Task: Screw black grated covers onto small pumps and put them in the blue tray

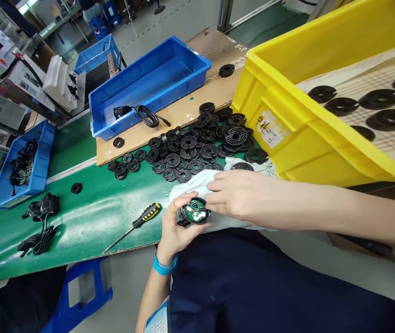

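Observation:
My left hand (179,226) is wrapped round a black round housing (197,211), its open face turned up. Inside sits a green circuit board with white patches and a dark reddish wire across it. At the housing's right rim is my right hand (230,196), its fingers bent together; whatever they may pinch is hidden. A pale cloth (200,182) lies under and behind both hands. Just beyond it spreads a pile of black grooved discs (188,155). To the left of my left hand rests a screwdriver (147,216) with a black and yellow handle.
A yellow crate (263,83) with black discs on a sheet stands at right. Behind the pile, a blue tray (148,78) on cardboard holds a cabled part (147,115). Farther left are a blue bin (40,169) of wires and a black cabled device (42,208). A person's leg (20,300) shows lower left.

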`<state>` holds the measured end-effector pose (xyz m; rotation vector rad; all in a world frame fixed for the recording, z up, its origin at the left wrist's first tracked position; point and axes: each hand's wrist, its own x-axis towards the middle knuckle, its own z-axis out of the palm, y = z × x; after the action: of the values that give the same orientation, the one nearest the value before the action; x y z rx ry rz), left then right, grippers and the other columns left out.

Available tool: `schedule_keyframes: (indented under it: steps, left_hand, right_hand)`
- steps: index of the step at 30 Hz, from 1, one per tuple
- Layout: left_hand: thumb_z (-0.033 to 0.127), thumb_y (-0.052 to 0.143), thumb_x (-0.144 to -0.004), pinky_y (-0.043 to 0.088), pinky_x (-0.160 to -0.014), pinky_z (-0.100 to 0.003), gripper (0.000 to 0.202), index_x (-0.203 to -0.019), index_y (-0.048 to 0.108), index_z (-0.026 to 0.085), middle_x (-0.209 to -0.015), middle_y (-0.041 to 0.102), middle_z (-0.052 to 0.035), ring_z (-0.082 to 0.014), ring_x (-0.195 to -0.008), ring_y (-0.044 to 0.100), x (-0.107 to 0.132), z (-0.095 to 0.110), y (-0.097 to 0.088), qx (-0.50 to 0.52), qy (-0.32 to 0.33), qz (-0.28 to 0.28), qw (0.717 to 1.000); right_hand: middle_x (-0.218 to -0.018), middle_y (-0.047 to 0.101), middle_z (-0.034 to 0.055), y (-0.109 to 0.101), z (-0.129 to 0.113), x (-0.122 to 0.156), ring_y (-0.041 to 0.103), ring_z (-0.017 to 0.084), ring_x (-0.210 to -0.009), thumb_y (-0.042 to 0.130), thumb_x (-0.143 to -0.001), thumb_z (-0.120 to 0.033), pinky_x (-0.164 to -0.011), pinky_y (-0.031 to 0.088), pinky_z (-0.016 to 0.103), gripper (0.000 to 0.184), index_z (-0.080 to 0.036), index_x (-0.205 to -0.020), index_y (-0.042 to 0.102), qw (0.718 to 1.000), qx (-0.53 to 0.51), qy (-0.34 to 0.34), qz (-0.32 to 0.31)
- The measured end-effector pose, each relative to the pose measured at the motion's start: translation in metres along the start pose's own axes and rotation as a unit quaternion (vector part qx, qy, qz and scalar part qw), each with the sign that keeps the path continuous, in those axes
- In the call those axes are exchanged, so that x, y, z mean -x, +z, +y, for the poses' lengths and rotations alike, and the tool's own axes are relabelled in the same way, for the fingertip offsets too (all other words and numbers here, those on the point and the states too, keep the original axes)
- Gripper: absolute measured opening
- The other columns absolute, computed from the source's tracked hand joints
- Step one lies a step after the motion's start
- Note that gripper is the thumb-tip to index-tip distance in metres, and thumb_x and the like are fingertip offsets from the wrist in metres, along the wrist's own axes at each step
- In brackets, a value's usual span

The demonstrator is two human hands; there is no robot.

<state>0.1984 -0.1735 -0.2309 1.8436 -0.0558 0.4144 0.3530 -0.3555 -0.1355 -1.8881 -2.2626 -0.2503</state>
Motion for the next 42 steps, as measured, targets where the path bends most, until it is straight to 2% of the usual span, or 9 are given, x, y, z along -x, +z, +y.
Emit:
schedule_keyframes:
  steps: [6,11,16,22,25,28,35,38,42]
  left_hand:
    - [0.033,0.09,-0.079,0.046,-0.117,-0.06,0.044,-0.112,0.06,0.029,-0.135,0.072,-0.0111,-0.0319,-0.137,0.063,0.001,-0.003,0.0,0.001,-0.011,-0.003,1.0]
    - [0.032,0.093,-0.076,0.045,-0.117,-0.06,0.051,-0.118,0.063,0.03,-0.134,0.073,-0.0108,-0.032,-0.131,0.067,-0.001,0.001,-0.002,-0.013,0.004,-0.021,1.0]
    - [0.03,0.092,-0.077,0.053,-0.108,-0.054,0.049,-0.118,0.064,0.03,-0.125,0.075,-0.0099,-0.0307,-0.121,0.071,0.0,-0.003,-0.007,-0.036,0.021,-0.014,0.999]
    - [0.041,0.095,-0.072,0.053,-0.107,-0.05,0.056,-0.114,0.061,0.027,-0.113,0.072,-0.008,-0.0285,-0.114,0.071,0.007,-0.012,-0.01,-0.018,-0.037,0.03,0.999]
    - [0.042,0.095,-0.072,0.052,-0.108,-0.047,0.063,-0.119,0.056,0.028,-0.111,0.069,-0.0056,-0.0255,-0.11,0.071,0.008,-0.01,-0.01,-0.002,-0.072,0.04,0.997]
    - [0.044,0.095,-0.072,0.052,-0.107,-0.045,0.062,-0.116,0.054,0.028,-0.111,0.066,-0.0051,-0.0244,-0.109,0.071,0.006,-0.008,-0.01,0.004,-0.069,0.037,0.997]
    - [0.045,0.093,-0.073,0.055,-0.104,-0.043,0.064,-0.118,0.052,0.028,-0.11,0.065,-0.0041,-0.0211,-0.1,0.072,0.005,-0.009,-0.01,0.001,-0.066,0.051,0.997]
    - [0.042,0.091,-0.077,0.055,-0.106,-0.044,0.058,-0.12,0.054,0.028,-0.114,0.067,-0.0061,-0.0219,-0.105,0.072,0.007,-0.01,-0.01,-0.022,-0.018,0.053,0.998]
    - [0.035,0.085,-0.085,0.058,-0.103,-0.045,0.039,-0.115,0.061,0.026,-0.122,0.072,-0.0095,-0.0248,-0.114,0.073,0.004,-0.01,-0.012,-0.083,0.078,0.024,0.993]
  right_hand:
    - [-0.083,0.073,0.0052,-0.006,-0.002,-0.012,0.063,0.023,-0.079,0.067,-0.085,-0.008,-0.071,0.041,0.039,0.016,-0.02,-0.075,0.07,0.999,0.021,-0.014,-0.044]
    - [-0.077,0.071,0.002,-0.002,-0.002,-0.018,0.062,0.021,-0.078,0.071,-0.083,-0.01,-0.071,0.041,0.039,0.018,-0.021,-0.07,0.067,0.996,0.026,-0.013,-0.086]
    - [-0.074,0.072,0.0011,0.005,-0.003,-0.032,0.06,0.022,-0.074,0.074,-0.08,-0.013,-0.068,0.042,0.04,0.025,-0.023,-0.061,0.061,0.994,0.037,-0.007,-0.101]
    - [-0.075,0.073,0.0023,-0.012,-0.002,-0.048,0.061,0.023,-0.075,0.067,-0.084,-0.008,-0.072,0.045,0.04,0.024,-0.023,-0.065,0.068,0.983,0.017,-0.006,-0.182]
    - [-0.074,0.072,0.0041,-0.01,-0.001,-0.046,0.059,0.022,-0.072,0.069,-0.082,-0.005,-0.07,0.041,0.04,0.024,-0.022,-0.064,0.068,0.992,0.008,-0.007,-0.125]
    - [-0.068,0.069,0.0036,-0.005,-0.001,-0.043,0.059,0.022,-0.069,0.074,-0.077,-0.005,-0.068,0.038,0.04,0.027,-0.022,-0.058,0.064,0.998,0.01,-0.01,-0.066]
    - [-0.074,0.072,0.0018,-0.01,-0.001,-0.046,0.06,0.022,-0.071,0.071,-0.085,-0.009,-0.067,0.036,0.039,0.027,-0.022,-0.062,0.065,0.996,0.024,-0.003,-0.09]
    - [-0.072,0.072,0.0017,-0.006,-0.001,-0.046,0.06,0.022,-0.07,0.074,-0.084,-0.01,-0.066,0.035,0.039,0.028,-0.022,-0.061,0.063,0.996,0.026,-0.013,-0.08]
    - [-0.075,0.073,0.0022,-0.005,0.001,-0.048,0.062,0.022,-0.073,0.074,-0.086,-0.012,-0.066,0.035,0.039,0.027,-0.021,-0.063,0.064,0.996,0.023,-0.015,-0.086]
